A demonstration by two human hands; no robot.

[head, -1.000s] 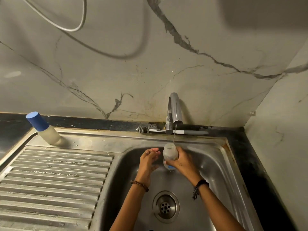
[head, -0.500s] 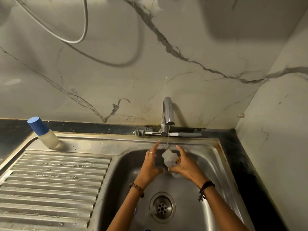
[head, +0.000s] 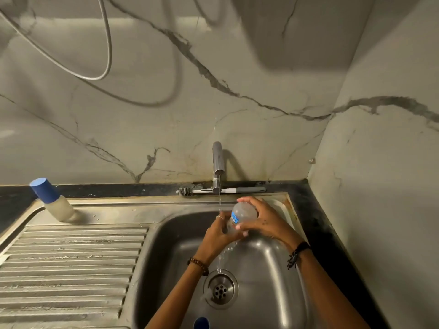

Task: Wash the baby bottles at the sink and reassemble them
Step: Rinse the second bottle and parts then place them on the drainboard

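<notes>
A clear baby bottle [head: 242, 213] with a blue label is held over the sink basin [head: 273, 269], tipped with its base up and to the right. My right hand [head: 266, 220] grips its upper end, fingers curled over it. My left hand [head: 219, 233] wraps round its lower end. Water pours out of the bottle down to the drain [head: 220, 288]. The tap [head: 218, 162] runs a thin stream just left of the bottle. A second bottle [head: 54, 200] with a blue cap stands at the back of the draining board.
A bottle brush [head: 213, 191] lies on the black ledge behind the tap. The ribbed draining board [head: 71, 269] fills the left. A blue rounded object [head: 201, 323] shows at the bottom edge of the basin. A marble wall closes the right side.
The bottle went from upright under the stream to tipped over, and water now pours from it. My left hand closed round its lower end. The view shifted left.
</notes>
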